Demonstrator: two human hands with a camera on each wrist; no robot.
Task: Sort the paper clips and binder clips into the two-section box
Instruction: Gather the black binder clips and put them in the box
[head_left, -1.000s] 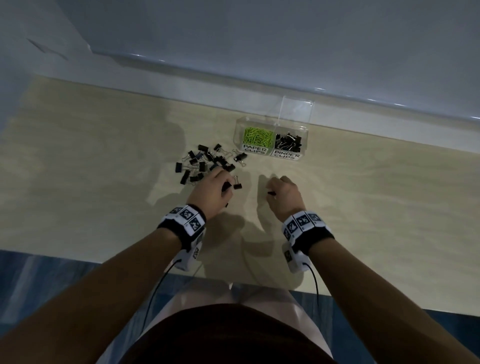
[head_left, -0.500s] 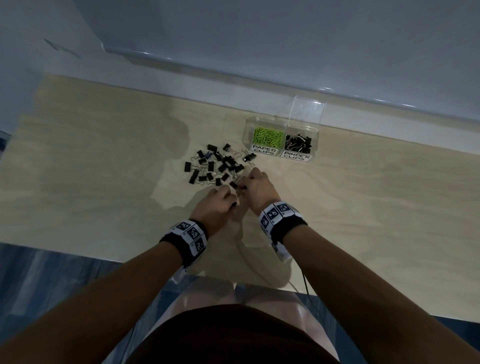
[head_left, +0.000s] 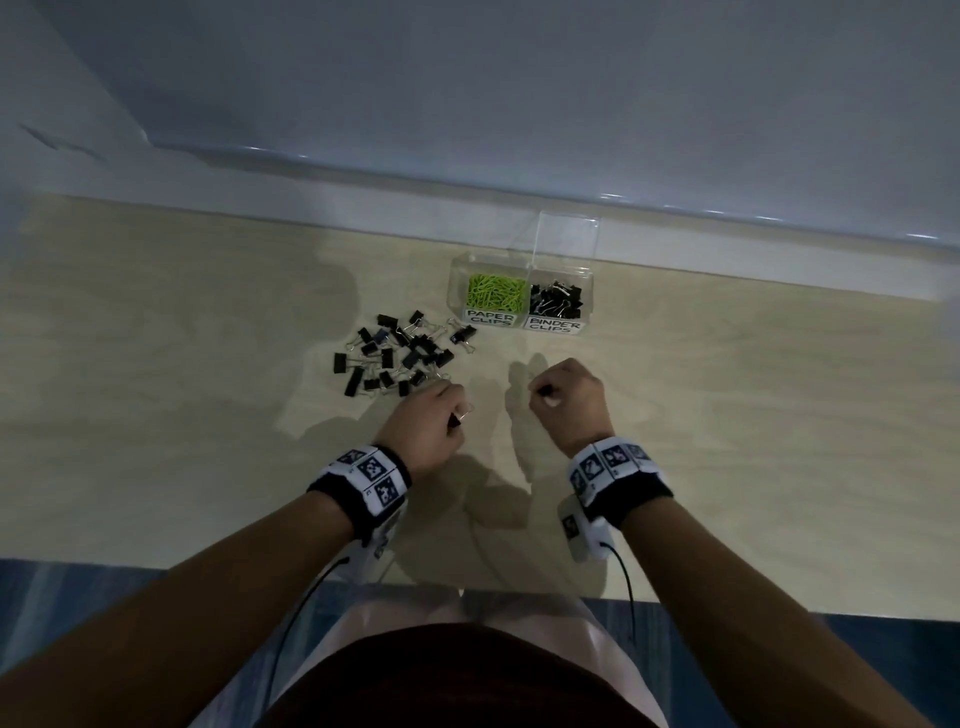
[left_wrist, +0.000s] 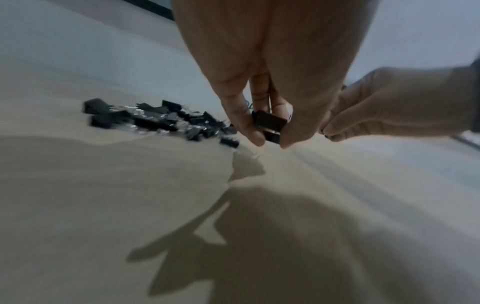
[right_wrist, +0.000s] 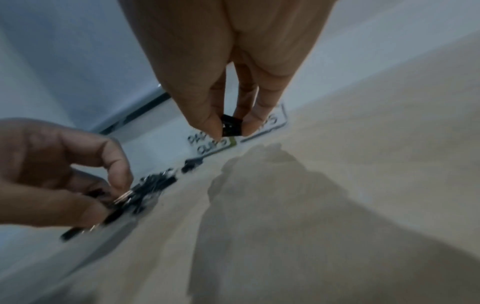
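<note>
- A pale wood table (head_left: 727, 467) runs up to a grey-white wall (head_left: 519, 104), with a light ledge where the two meet; the room is dim and the hands throw soft shadows on the wood.
- The box (head_left: 457, 291) sits near the ledge: clear plastic, two sections, its lid standing open behind the right section.
- Its left section, labelled PAPER CLIPS, holds green paper clips (head_left: 493, 291); the right, labelled BINDER CLIPS, holds black binder clips (head_left: 556, 301).
- A loose pile (head_left: 400, 353) of black clips with wire handles lies just left of the box and nearer the person.
- The left hand (head_left: 431, 426), at the pile's near edge, has its fingers curled round black clips (left_wrist: 270, 123), a wire loop poking out.
- The right hand (head_left: 569, 402) is in front of the box, well apart from it, fingertips pinching one black clip (right_wrist: 230, 127).
</note>
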